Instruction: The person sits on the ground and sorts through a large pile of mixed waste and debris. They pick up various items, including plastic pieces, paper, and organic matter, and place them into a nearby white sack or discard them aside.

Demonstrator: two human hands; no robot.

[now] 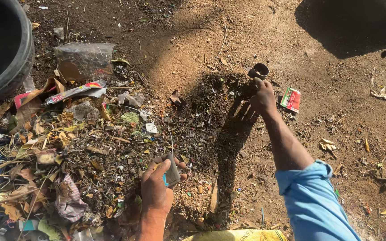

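My left hand [156,186] is low in the middle of the view, over the edge of a heap of litter, and grips a small flat grey block [172,171] with a bit of blue showing beside it. My right hand [262,97] is stretched far out over bare dirt, its fingers closed at the rim of a small dark round cup [258,70] that stands on the ground. Whether the fingers pinch the cup or only touch it I cannot tell. A blue rolled-up sleeve [311,196] covers my right upper arm.
A heap of dry leaves, twigs, plastic wrappers and bags [68,134] fills the left half. A black tyre [10,53] lies at top left. A small red and green packet [291,99] lies just right of my right hand. A yellow sack edge [237,235] shows at the bottom.
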